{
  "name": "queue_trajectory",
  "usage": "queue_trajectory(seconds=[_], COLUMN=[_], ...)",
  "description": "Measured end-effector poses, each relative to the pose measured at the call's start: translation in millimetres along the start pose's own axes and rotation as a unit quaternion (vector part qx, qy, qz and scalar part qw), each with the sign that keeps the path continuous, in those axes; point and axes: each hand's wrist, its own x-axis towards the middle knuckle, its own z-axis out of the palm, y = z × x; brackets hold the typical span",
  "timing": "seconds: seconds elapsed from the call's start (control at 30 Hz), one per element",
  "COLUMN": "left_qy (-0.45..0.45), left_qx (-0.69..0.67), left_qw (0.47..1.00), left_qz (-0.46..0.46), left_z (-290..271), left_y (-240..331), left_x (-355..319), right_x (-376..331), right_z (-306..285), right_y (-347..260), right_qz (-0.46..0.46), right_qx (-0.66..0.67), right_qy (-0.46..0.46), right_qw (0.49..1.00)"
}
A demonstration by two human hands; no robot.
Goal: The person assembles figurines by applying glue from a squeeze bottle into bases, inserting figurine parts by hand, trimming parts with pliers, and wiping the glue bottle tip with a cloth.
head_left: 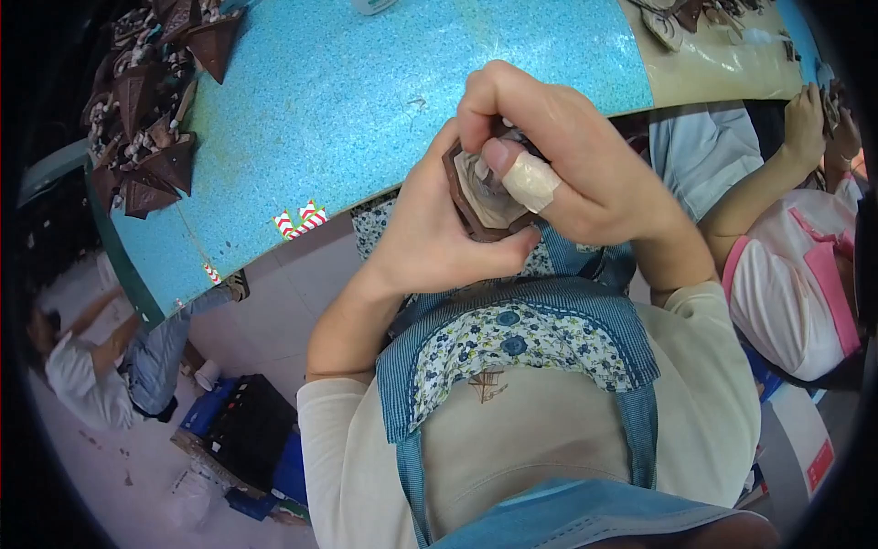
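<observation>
— 1 brown angular piece (485, 197) is being held over the lap, clear of the blue surface (366, 101)?
— Yes: it is cupped in the left hand (430, 238) and pressed by the right hand (558, 151). It looks unfinished; a pile of brown pieces (151, 110) is stacked at the surface's far left.

The light is soft and even, and it falls from above me. My hands throw almost no shadow on the speckled blue desk (366, 101). There is no strong glare. The middle is sharp; the desk edge bends strongly, and the picture corners go black.
</observation>
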Motion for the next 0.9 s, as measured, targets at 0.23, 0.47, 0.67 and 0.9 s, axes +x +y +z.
queue_trajectory(seconds=[0.23,0.47,0.67,0.9], left_qy=[-0.117,-0.023,-0.034,0.029], left_qx=[-0.128,0.041,0.191,0.187], left_qw=[0.980,0.998,0.979,0.975], left_qz=[-0.102,-0.048,0.055,0.115], left_z=[-7.9,-2.6,-4.2,-4.4], left_y=[10.3,15.7,8.1,-18.3], left_x=[-1.2,-8.6,-7.5,-18.8], right_x=[7.4,6.2,0.6,-28.0], right_z=[0.5,-16.5,9.6,36.8], right_y=[-0.8,-22.2,-20.0,2.1], right_qz=[-0.093,-0.008,0.036,-0.035], right_qx=[0.017,-0.017,-0.066,0.061], right_qy=[-0.079,-0.127,-0.040,0.047], right_qw=[0.992,0.992,0.996,0.996])
